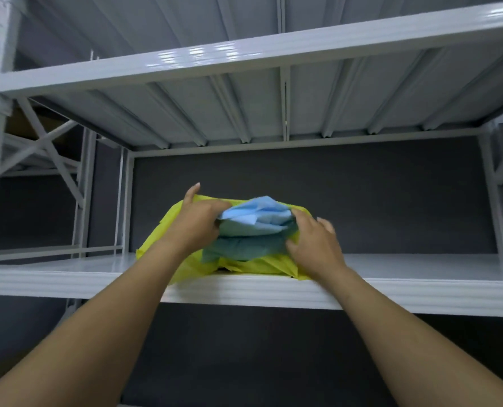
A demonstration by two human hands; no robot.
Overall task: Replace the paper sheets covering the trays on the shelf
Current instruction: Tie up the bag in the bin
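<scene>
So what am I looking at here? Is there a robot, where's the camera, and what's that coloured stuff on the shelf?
There is no robot here. These are a person's two bare arms, filmed by one camera worn on their head and facing a grey metal shelf. On the shelf lies a crumpled yellow sheet, with a light blue sheet and a darker teal sheet bunched on top. The left hand pinches the edge of the light blue sheet. The right hand is against the other side of the bundle, but it is blurred, so its grip is unclear. Any tray underneath is hidden.
</scene>
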